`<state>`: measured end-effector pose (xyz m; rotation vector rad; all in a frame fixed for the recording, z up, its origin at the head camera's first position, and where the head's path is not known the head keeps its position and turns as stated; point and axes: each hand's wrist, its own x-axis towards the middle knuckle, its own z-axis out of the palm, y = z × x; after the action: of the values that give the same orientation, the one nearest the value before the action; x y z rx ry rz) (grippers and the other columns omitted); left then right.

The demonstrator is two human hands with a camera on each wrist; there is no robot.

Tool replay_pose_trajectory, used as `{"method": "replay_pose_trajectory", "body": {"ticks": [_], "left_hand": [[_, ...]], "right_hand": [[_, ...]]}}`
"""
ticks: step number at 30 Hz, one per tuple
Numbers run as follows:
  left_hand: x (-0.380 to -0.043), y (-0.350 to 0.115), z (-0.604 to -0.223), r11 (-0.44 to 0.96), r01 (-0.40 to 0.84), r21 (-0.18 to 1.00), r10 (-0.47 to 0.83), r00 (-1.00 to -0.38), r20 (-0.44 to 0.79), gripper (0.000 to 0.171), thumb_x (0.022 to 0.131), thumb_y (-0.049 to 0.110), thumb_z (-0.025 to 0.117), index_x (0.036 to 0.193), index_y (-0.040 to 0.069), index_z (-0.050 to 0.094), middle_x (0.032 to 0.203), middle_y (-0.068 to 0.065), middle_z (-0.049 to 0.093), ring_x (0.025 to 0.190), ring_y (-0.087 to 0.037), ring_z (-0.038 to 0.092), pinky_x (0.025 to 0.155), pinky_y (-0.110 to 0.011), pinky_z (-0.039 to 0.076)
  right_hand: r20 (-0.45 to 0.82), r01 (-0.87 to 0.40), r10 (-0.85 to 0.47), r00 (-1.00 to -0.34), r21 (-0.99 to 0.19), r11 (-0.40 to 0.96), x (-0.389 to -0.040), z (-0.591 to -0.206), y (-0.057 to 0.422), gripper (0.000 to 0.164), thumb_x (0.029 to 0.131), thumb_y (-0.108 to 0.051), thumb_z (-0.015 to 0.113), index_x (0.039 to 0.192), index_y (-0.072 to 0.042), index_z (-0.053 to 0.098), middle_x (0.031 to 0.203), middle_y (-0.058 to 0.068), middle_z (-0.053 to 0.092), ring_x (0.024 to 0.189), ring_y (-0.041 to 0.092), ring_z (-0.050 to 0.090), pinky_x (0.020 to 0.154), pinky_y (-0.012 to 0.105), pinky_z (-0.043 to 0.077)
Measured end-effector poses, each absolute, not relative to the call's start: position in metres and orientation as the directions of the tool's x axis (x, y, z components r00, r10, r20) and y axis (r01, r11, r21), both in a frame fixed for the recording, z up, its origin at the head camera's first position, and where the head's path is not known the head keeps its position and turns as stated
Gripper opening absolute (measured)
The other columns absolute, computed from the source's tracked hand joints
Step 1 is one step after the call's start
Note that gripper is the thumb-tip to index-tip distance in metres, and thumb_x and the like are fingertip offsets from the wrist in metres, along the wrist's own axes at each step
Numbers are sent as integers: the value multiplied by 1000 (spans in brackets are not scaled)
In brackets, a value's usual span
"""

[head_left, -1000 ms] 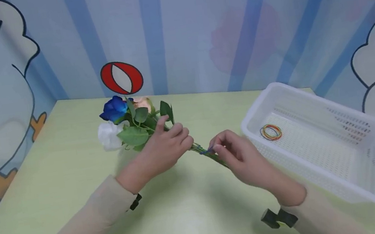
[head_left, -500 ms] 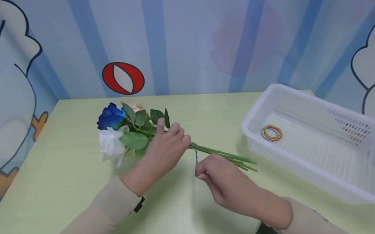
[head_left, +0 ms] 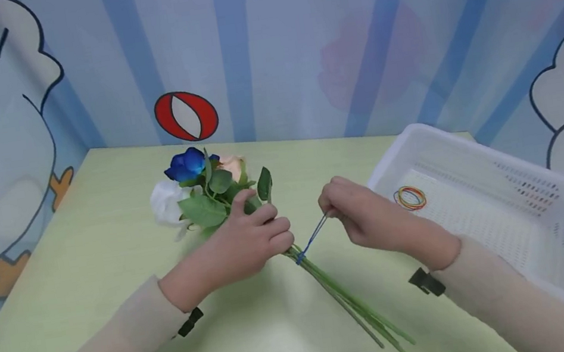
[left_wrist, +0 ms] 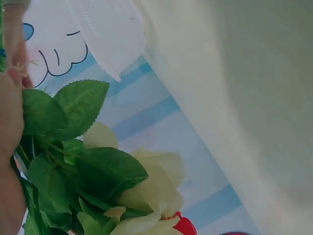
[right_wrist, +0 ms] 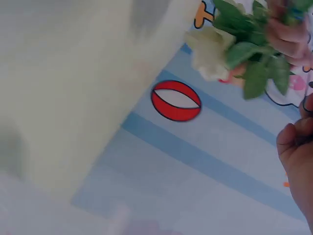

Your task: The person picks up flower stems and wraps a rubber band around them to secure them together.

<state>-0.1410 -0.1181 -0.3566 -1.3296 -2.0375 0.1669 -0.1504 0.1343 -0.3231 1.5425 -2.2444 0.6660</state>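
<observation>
My left hand (head_left: 243, 244) grips a bouquet of artificial roses by its stems (head_left: 350, 298), just below the leaves. A blue rose (head_left: 185, 165), a white rose (head_left: 167, 203) and a peach rose (head_left: 232, 168) point to the far left. Around the stems, right beside the left hand, a blue rubber band (head_left: 316, 235) is wound. My right hand (head_left: 369, 215) pinches its free loop and holds it stretched up and to the right. In the left wrist view green leaves (left_wrist: 107, 176) hang beside the hand. The right wrist view shows the right fingers (right_wrist: 288, 139) curled at its edge.
On the right of the pale green table (head_left: 121, 222) stands a white perforated basket (head_left: 491, 237). Several coloured rubber bands (head_left: 411, 198) lie inside it. A printed cloth backdrop (head_left: 280, 50) rises along the table's far edge.
My right hand pulled the band's loop from the stems down toward the front, then up to the right. The stem ends swung toward the front; the left hand kept its hold.
</observation>
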Motion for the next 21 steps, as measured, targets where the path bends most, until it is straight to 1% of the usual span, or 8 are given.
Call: {"method": "replay_pose_trajectory", "body": {"ticks": [3,7,8,12,15,17,19,21], "left_hand": [[-142,-116,-361,481,795,-369,787,-207,582,22,86,-7,45,81,15,47,79,5,47,83,-18,42,90,-62,34],[-148,-121,-370,576,791,-209,655,-293,696,19,93,-1,43,86,12,54,82,2,55,83,-22,44,88,-65,34],[-149,-123,-372,607,774,-179,622,-323,714,17,93,-1,43,87,11,55,82,0,55,82,-23,43,87,-66,34],[-150,-123,-379,731,675,-102,498,-424,756,10,92,2,47,89,8,54,80,-4,54,79,-26,42,83,-65,32],[-149,-119,-380,792,603,-101,432,-435,791,12,86,-4,46,84,7,51,75,-5,51,77,-28,41,79,-63,32],[-151,-118,-380,816,566,-121,403,-406,820,16,81,-9,42,79,6,47,72,-6,48,74,-28,39,77,-62,32],[-153,-117,-378,831,535,-152,389,-363,847,19,78,-12,40,75,6,44,70,-7,44,73,-28,38,76,-61,31],[-156,-116,-376,842,506,-188,388,-323,863,20,76,-14,40,74,6,42,69,-7,42,72,-27,36,76,-58,30]], "right_hand": [[595,-943,-731,-333,-215,255,-152,-349,133,21,92,14,40,86,-6,42,80,2,43,72,13,35,65,25,34],[665,-916,-631,-399,-324,238,-141,-376,132,16,103,-5,35,88,-6,42,80,3,45,68,10,39,60,22,37],[665,-899,-607,-434,-362,247,-137,-381,131,17,104,-9,36,89,-6,43,79,2,45,66,8,39,58,21,38],[602,-763,-505,-619,-612,207,-119,-393,122,12,101,-1,43,90,-2,48,77,4,47,66,9,41,57,23,39],[469,-527,-468,-749,-850,-9,-108,-394,116,11,101,-1,43,92,0,48,82,4,46,72,13,42,62,26,39],[368,-302,-476,-799,-930,-211,-101,-390,116,15,104,-7,38,92,-4,47,85,0,46,74,12,41,64,24,38],[289,-64,-508,-811,-908,-414,-97,-384,119,21,105,-10,33,91,-9,47,85,-3,45,76,11,40,67,23,35],[231,148,-546,-805,-814,-562,-94,-379,122,27,106,-13,27,89,-12,48,85,-5,46,78,10,38,68,22,32]]}}
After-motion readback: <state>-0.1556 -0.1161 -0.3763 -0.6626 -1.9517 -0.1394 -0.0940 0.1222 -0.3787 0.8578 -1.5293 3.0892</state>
